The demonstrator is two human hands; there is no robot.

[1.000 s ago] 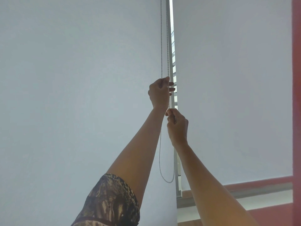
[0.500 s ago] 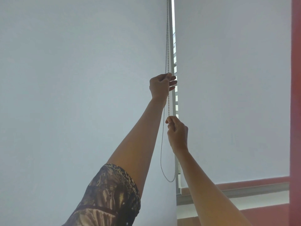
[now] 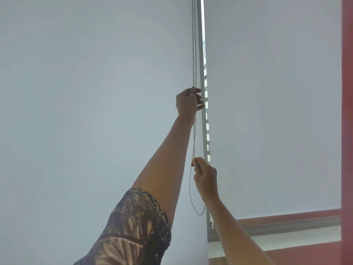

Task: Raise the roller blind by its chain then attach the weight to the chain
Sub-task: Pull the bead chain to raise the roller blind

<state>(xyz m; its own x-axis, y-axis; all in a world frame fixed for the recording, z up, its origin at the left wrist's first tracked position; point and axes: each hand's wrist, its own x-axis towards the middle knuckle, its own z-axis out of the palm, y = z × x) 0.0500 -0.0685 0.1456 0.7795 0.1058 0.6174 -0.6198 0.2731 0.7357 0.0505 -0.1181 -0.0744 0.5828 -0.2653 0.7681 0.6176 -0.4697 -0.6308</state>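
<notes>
My left hand [image 3: 186,101] is raised high, fingers closed around the chain [image 3: 194,54] where its two beaded strands run down together along the right edge of the large blind [image 3: 95,92]. The fingertips curl toward the narrow gap between the two blinds. My right hand [image 3: 205,175] is lower, directly below the left, with thumb and fingers pinched on the chain near its lower part. Between the two hands the chain runs nearly straight. Below my right hand the chain hangs slack and forms a loop [image 3: 199,213], which ends just beside the window frame post [image 3: 202,73].

The large blind fills the left of the view and reaches past the bottom edge. The second blind [image 3: 277,111], on the right, ends at a bottom edge above the sill [image 3: 277,228]. Bright daylight shows through the gap between them.

A patterned brown sleeve [image 3: 133,226] covers my left upper arm; both forearms are bare. A red wall strip [image 3: 346,131] runs down the right edge of the view.
</notes>
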